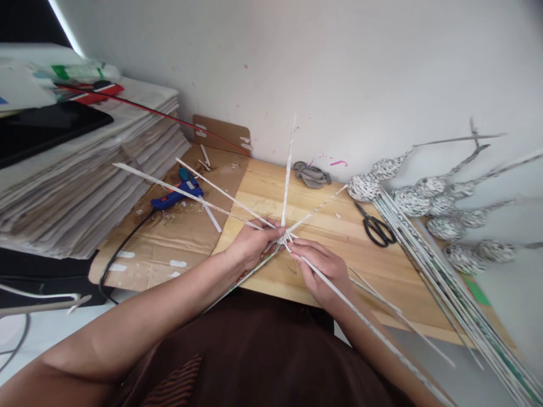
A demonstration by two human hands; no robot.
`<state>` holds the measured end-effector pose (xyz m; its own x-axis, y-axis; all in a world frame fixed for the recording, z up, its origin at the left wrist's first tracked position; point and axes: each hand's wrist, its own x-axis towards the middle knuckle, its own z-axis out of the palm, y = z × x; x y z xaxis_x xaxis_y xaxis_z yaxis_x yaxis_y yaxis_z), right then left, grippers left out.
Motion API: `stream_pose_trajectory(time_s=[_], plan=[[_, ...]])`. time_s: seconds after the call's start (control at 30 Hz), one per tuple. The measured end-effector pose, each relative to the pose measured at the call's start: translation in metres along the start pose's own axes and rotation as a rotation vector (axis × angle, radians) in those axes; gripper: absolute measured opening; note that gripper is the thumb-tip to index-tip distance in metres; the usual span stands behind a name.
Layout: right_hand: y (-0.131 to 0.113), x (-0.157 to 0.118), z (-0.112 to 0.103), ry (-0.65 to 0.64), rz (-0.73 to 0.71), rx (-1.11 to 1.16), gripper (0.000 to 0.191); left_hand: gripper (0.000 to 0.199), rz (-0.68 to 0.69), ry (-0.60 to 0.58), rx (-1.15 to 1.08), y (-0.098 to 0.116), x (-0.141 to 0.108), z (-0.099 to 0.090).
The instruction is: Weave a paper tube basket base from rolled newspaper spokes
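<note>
Several thin rolled-paper sticks [287, 181] meet in a small woven knot [283, 237] and fan outward from it in all directions. On the knot's left side, my left hand [252, 242] pinches the woven middle between thumb and fingers. Opposite it, my right hand [321, 267] has its fingertips closed at the knot's right edge, where one long paper stick runs over the hand and down toward the lower right. The fingers partly hide the knot, held just above the wooden table near its front edge.
A blue glue gun [180, 190] lies on cardboard [199, 226] at left, beside stacked newspapers [139, 164]. Black scissors [376, 227], a grey cloth [313, 174], a bundle of paper sticks [441, 282] and several woven gourd-like pieces [410, 200] occupy the back and right of the table [267, 181].
</note>
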<state>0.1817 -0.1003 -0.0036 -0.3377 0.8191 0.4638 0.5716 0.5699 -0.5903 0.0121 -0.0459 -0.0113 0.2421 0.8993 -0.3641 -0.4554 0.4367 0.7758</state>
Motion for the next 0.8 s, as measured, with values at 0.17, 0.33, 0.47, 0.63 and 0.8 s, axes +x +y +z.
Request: stream_pose_trajectory(time_s=[0.17, 0.33, 0.47, 0.63, 0.8], plan=[[0.003, -0.003, 0.003, 0.018, 0.001, 0.021, 0.032, 0.035, 0.011, -0.015, -0.018, 0.001, -0.003, 0.003], [-0.004, -0.009, 0.01, 0.144, 0.29, 0.15, 0.019, 0.036, 0.116, 0.055, 0.0, 0.005, -0.001, 0.01], [-0.004, -0.009, 0.016, 0.144, 0.612, 0.409, 0.032, 0.036, 0.243, 0.045, -0.03, 0.007, 0.001, 0.016], [-0.008, 0.012, 0.015, 0.215, 0.711, 0.664, 0.039, 0.039, 0.302, -0.035, -0.028, 0.009, -0.001, 0.027], [-0.011, 0.044, 0.006, 0.419, 0.731, 0.799, 0.029, 0.037, 0.322, -0.079, 0.039, 0.023, 0.003, 0.035]])
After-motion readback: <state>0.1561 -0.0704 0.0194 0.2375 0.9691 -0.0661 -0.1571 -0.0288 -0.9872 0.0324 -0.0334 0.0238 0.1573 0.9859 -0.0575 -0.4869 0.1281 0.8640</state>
